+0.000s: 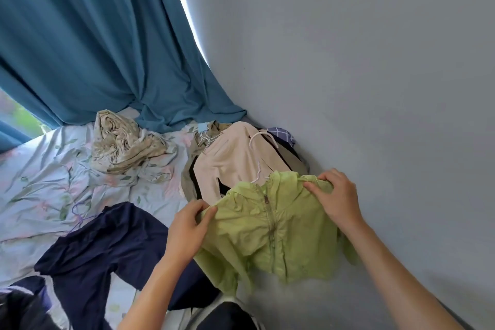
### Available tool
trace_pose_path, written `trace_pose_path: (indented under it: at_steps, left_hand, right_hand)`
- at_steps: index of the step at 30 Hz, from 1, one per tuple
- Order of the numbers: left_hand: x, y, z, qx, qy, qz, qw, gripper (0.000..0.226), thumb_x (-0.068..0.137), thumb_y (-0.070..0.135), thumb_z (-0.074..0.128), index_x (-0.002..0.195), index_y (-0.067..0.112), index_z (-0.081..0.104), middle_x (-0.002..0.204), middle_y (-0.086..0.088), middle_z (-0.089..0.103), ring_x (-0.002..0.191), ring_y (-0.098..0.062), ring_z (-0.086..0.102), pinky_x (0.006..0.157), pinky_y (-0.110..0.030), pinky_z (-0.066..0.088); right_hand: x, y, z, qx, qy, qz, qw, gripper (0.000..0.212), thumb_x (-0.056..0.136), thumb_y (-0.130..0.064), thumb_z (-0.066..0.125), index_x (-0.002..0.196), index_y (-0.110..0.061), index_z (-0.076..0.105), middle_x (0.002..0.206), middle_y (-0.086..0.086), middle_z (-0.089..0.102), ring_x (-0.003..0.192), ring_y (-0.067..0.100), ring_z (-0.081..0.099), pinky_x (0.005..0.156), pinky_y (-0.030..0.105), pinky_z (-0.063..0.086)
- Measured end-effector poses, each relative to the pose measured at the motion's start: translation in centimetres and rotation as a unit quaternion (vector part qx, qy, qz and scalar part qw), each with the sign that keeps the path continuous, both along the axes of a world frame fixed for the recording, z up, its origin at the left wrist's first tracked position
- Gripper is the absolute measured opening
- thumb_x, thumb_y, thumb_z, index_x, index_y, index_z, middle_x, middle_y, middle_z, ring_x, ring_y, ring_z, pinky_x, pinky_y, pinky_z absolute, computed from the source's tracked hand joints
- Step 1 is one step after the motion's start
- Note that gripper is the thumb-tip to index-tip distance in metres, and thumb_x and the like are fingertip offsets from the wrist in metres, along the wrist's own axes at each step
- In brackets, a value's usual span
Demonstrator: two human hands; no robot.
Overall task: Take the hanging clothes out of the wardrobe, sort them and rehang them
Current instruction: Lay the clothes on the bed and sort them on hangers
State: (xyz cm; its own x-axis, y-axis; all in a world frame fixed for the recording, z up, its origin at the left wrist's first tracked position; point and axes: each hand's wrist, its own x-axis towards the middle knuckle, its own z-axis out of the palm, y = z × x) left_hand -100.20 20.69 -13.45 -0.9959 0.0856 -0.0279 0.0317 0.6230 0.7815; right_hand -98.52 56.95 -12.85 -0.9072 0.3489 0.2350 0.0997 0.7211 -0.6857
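while both hands [187, 225] grip it — green jacket [267, 238] spread

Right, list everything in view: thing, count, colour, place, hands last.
green jacket: one, lime, zipped, held up over the bed
pink garment: one, pale pink, top of the pile by the wall
white hanger: one, on that pile
navy garment: one, dark blue, spread on the bed
crumpled cloth: one, beige floral, near the curtain
bedsheet: one, pale blue floral
curtain: one, teal
wall: grey
left hand: grips a jacket shoulder
right hand: grips the other shoulder
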Motion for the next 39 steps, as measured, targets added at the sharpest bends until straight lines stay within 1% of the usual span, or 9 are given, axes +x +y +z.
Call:
trace_pose_path:
  at_steps: [7,13,15,20,23,27,31,36,39]
  left_hand:
    - [-9.7,1.7,-1.2,0.003,-0.005,0.057,0.998,0.032,0.102,0.045,0.063,0.075,0.030,0.056,0.078,0.008,0.059,0.075,-0.012,0.056,0.065,-0.037,0.046]
    - [-16.7,2.6,-0.8,-0.003,0.001,0.105,0.994,0.040,0.102,0.040,0.064,0.068,0.034,0.044,0.076,0.013,0.055,0.072,-0.009,0.051,0.057,-0.036,0.036]
    - [-19.4,3.0,-1.5,-0.001,-0.002,0.128,0.992,0.038,0.102,0.043,0.063,0.070,0.031,0.047,0.071,0.007,0.054,0.071,-0.012,0.051,0.058,-0.037,0.037]
    - [-27.7,3.3,-3.7,-0.012,-0.006,0.203,0.979,0.036,0.103,0.051,0.059,0.077,0.026,0.053,0.074,0.005,0.057,0.073,-0.016,0.055,0.061,-0.040,0.042]
    - [-32.3,2.8,-6.5,-0.032,-0.033,0.237,0.971,0.033,0.104,0.050,0.057,0.079,0.028,0.052,0.076,0.005,0.057,0.074,-0.018,0.055,0.063,-0.042,0.045]
    - [-37.2,1.7,-13.5,-0.048,-0.092,0.268,0.958,0.021,0.104,0.043,0.058,0.089,0.033,0.048,0.078,0.006,0.059,0.071,-0.018,0.055,0.061,-0.040,0.044]
    - [-41.2,0.5,-22.6,-0.075,-0.109,0.275,0.952,0.027,0.103,0.019,0.056,0.088,0.034,0.039,0.086,0.006,0.055,0.075,-0.012,0.051,0.061,-0.035,0.040]
    - [-44.3,-1.8,-32.8,-0.082,-0.118,0.235,0.961,0.025,0.100,0.008,0.056,0.092,0.031,0.049,0.098,0.008,0.052,0.090,-0.016,0.051,0.074,-0.036,0.046]
    - [-44.5,-2.9,-36.8,-0.096,-0.135,0.222,0.961,0.021,0.100,0.012,0.057,0.115,0.026,0.063,0.112,0.008,0.049,0.109,-0.016,0.049,0.090,-0.033,0.044]
  right_hand:
    - [-10.9,1.5,-0.2,0.010,-0.039,0.021,0.999,0.021,0.088,-0.043,0.079,0.086,-0.028,0.064,0.087,-0.016,0.060,0.089,0.016,0.059,0.087,0.055,0.050]
    - [-21.5,1.7,0.2,0.023,-0.044,0.055,0.997,0.020,0.088,-0.037,0.080,0.088,-0.022,0.066,0.089,-0.008,0.062,0.090,0.020,0.059,0.087,0.054,0.050]
    - [-26.3,2.0,0.3,0.033,-0.043,0.074,0.996,0.023,0.086,-0.040,0.080,0.088,-0.021,0.067,0.089,-0.006,0.063,0.090,0.021,0.060,0.086,0.054,0.050]
    - [-39.6,1.3,-0.9,0.046,-0.034,0.148,0.987,0.023,0.089,-0.045,0.075,0.087,-0.025,0.065,0.089,-0.008,0.062,0.088,0.018,0.059,0.084,0.052,0.051]
    - [-46.7,0.0,-4.5,0.041,-0.071,0.196,0.977,0.018,0.094,-0.043,0.071,0.093,-0.024,0.067,0.093,-0.010,0.062,0.091,0.016,0.060,0.087,0.049,0.051]
    - [-53.5,-1.7,-12.9,0.027,-0.147,0.258,0.954,0.009,0.097,-0.033,0.068,0.099,-0.026,0.063,0.100,-0.008,0.064,0.099,0.019,0.062,0.087,0.041,0.050]
    - [-58.6,-3.3,-22.4,0.027,-0.189,0.269,0.944,0.018,0.097,-0.027,0.069,0.098,-0.027,0.051,0.100,-0.008,0.062,0.098,0.018,0.060,0.083,0.043,0.053]
    - [-63.4,-5.6,-31.7,0.048,-0.181,0.284,0.940,0.021,0.094,-0.015,0.070,0.094,-0.020,0.050,0.099,-0.002,0.060,0.098,0.025,0.058,0.085,0.047,0.050]
    - [-63.9,-6.9,-35.2,0.130,-0.166,0.296,0.932,0.020,0.092,-0.018,0.070,0.105,-0.018,0.055,0.111,0.003,0.058,0.108,0.031,0.054,0.089,0.050,0.048]
